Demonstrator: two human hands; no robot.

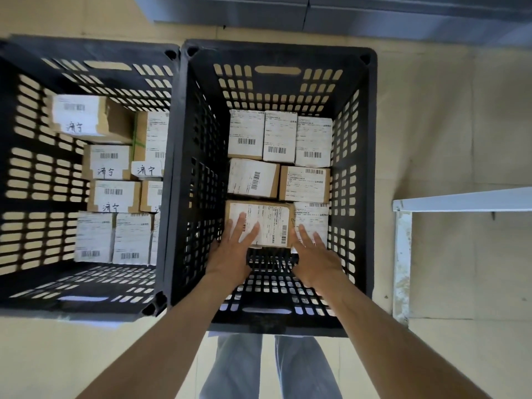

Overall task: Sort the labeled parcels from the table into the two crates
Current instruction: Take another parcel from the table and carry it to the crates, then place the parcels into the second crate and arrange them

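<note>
Two black slotted crates sit side by side on the floor, seen from above. Both hands reach down into the right crate (pixel 371 168). The left hand (pixel 234 249) lies with fingers spread flat on the nearest parcel (pixel 270 223), a brown box with a white label, long axis running left to right, in the near row. The right hand (pixel 312 254) hovers open just right of it, over a neighbouring parcel (pixel 312 217). Neither grip closes on anything. The left crate (pixel 26 156) holds handwritten-labelled boxes.
</note>
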